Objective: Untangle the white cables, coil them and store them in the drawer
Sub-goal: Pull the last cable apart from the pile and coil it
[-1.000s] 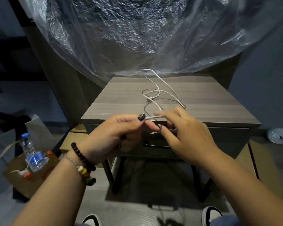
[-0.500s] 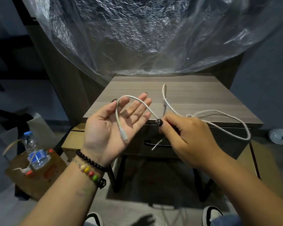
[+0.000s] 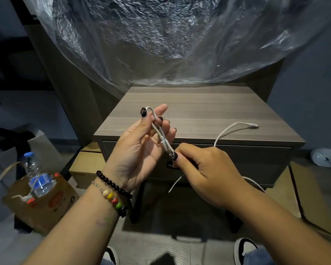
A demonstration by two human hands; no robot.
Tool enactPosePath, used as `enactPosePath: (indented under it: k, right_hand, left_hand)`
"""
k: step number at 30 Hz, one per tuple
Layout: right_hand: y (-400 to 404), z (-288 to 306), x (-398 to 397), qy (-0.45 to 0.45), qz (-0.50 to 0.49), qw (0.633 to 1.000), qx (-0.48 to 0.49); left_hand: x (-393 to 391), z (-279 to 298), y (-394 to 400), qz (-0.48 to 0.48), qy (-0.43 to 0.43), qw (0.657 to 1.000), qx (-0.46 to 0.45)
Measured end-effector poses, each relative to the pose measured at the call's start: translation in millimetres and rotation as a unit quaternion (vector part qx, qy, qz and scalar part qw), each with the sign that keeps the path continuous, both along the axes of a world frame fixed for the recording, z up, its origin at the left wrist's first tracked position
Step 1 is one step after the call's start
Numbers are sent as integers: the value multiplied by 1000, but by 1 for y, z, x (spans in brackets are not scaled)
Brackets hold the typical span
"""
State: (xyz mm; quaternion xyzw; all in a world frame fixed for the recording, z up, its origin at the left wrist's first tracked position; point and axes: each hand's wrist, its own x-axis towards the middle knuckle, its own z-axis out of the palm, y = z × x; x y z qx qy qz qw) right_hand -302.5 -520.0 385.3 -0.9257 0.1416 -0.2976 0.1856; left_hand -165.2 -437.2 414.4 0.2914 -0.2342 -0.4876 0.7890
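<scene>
Pinched between the thumb and curled fingers of the right hand [image 3: 204, 173], a white cable [image 3: 161, 134] runs up across the palm of the left hand [image 3: 141, 148], which is held palm-up in front of the nightstand with its fingers loosely bent around the cable, so the loop passes over the forefinger near its tip and comes back down the palm. A connector end of the cable lies against the left fingers, just above the right thumb. From the right hand the cable goes on to the right: one stretch rises over the front edge of the nightstand [image 3: 199, 104] and ends in a plug [image 3: 253, 125] lying on the wooden top, another curves below the right wrist, and a short thin tail hangs down under the right fist. The drawer [image 3: 256, 161] in the front of the nightstand is closed, its dark handle partly hidden behind the right hand. Crinkled clear plastic sheeting [image 3: 161, 44] hangs over the back of the nightstand. On the floor to the left stands a brown paper bag [image 3: 44, 205] with a water bottle [image 3: 35, 175] in it. Beaded bracelets [image 3: 113, 192] circle the left wrist.
</scene>
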Motion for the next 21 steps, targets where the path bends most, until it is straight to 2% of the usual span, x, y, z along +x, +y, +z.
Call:
enactPosePath:
  k: [5,9,14,17,21]
  right_hand:
    - [-2,3,-1,32,-8,999,11]
    - [-4,4,-3,95,-17,995,24]
    - [-18,9,-12,129,-52,989,45]
    - [-31,10,-19,75,-70,990,94]
    - [-39,4,-21,-15,-81,990,118]
  left_hand:
    - [4,-4,-3,26,13,1000,3]
    - [21,-2,-3,82,71,994,-14]
    - [51,2,7,134,132,982,-14]
    - [54,1,12,91,95,991,20]
    - [36,-2,9,9,14,993,113]
